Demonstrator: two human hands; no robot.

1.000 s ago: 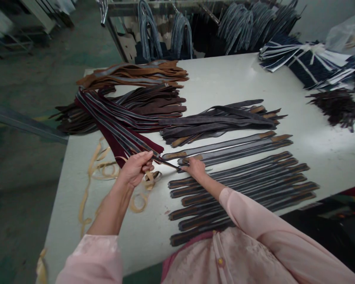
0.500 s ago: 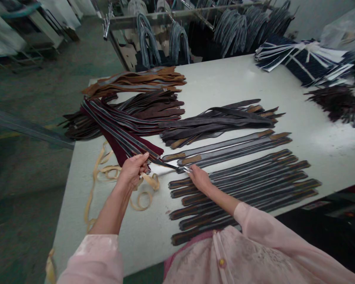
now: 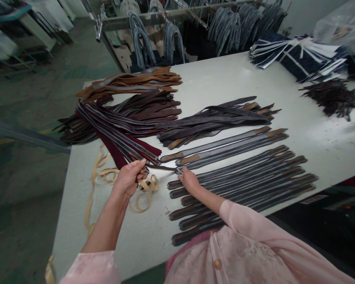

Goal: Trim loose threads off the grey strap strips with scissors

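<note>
My left hand (image 3: 130,176) is closed in a pinch on one end of a narrow dark strip (image 3: 161,168). The strip runs almost level to the right, as far as my right hand (image 3: 189,180). My right hand's fingers are closed around a small shiny metal tool (image 3: 179,171), which looks like thread snips; its blades are too small to make out. Behind my left hand, maroon and grey striped strips (image 3: 121,128) hang over the pile. Curled cream tape (image 3: 144,193) lies below it. Beside my right hand, dark strips with brown edges (image 3: 242,185) lie in a row.
Brown strips (image 3: 130,83), dark strips (image 3: 219,118) and grey strips (image 3: 225,144) lie across the white table (image 3: 85,189). At the right are a bundle of dark scraps (image 3: 333,98) and tied navy fabric (image 3: 296,55). Behind stands a metal rack (image 3: 154,17) with hanging pieces.
My right hand has moved slightly left along the row, with the metal tool at the strip's right end. My left hand keeps its pinch, slightly lower. The whole view has shifted a little.
</note>
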